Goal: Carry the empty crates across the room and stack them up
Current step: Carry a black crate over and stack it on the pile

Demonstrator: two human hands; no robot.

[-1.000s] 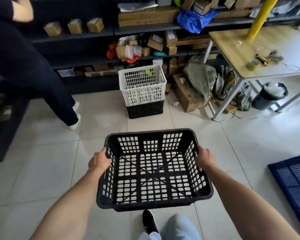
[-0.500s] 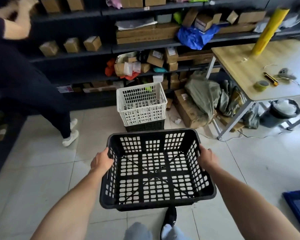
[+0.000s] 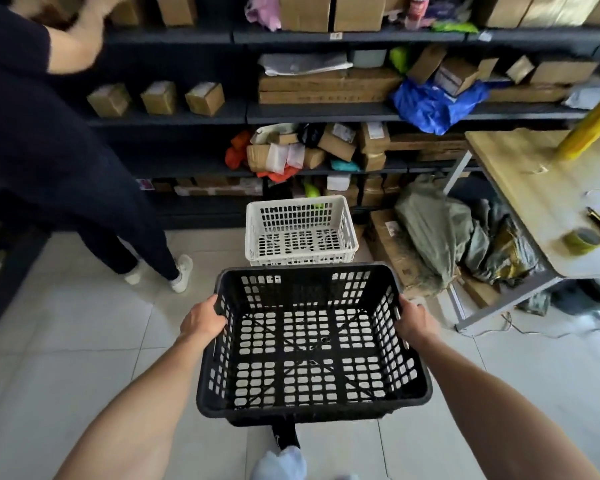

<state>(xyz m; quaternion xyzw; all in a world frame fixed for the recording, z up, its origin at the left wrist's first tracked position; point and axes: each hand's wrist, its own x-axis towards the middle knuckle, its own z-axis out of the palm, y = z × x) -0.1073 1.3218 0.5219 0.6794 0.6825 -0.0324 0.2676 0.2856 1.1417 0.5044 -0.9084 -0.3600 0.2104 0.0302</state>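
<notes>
Between the two forearms, one black crate (image 3: pixel 305 289) is held empty above the tiled floor (image 3: pixel 66 341). Two hands carry it. The left hand (image 3: pixel 201 322) has its grip clamped on the left rim, and the right hand (image 3: pixel 414 322) has its grip clamped on the right rim. The fingertips are hidden outside the walls. One white crate (image 3: pixel 297 203) stands beyond, before the shelves (image 3: pixel 326 112), with its base hidden behind the black crate. One other person (image 3: pixel 66 161) and one bench (image 3: pixel 534 188) are cut off at the frame edges.
</notes>
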